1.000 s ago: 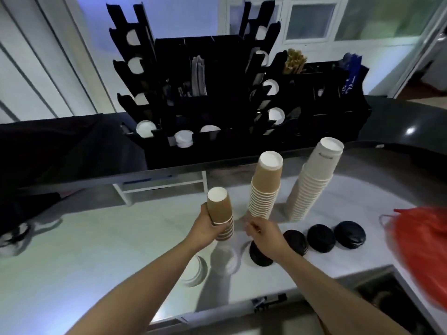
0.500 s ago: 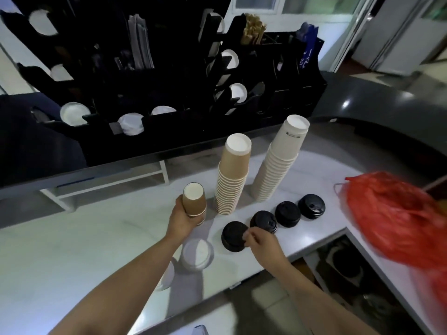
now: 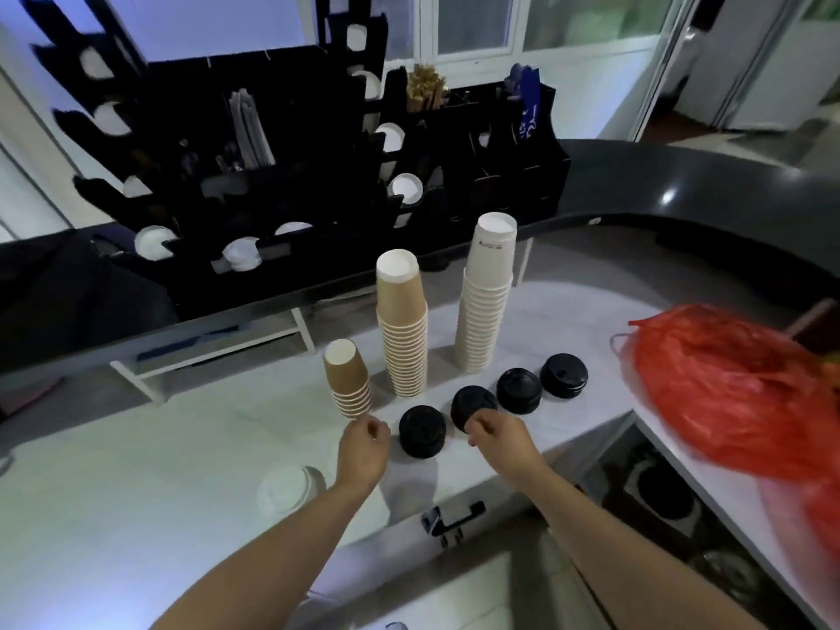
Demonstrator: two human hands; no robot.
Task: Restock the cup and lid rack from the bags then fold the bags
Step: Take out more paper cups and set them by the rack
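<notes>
Cups [image 3: 402, 325] unpacked, standing in three stacks on counter [image 3: 136, 470] beside four black lids [image 3: 422, 430], not yet in rack [image 3: 282, 175]. Left hand [image 3: 363, 452] loosely curled, holding nothing. Right hand [image 3: 500, 441] touching second lid; grasp unclear. Red bag [image 3: 727, 384] unfolded at right.

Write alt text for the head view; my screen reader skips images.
Two bare hands hover over a white counter: the left hand beside a short stack of brown cups, the right hand at a black lid stack. Behind stand taller brown cups and white cups, a black rack, and a red bag to the right.
</notes>
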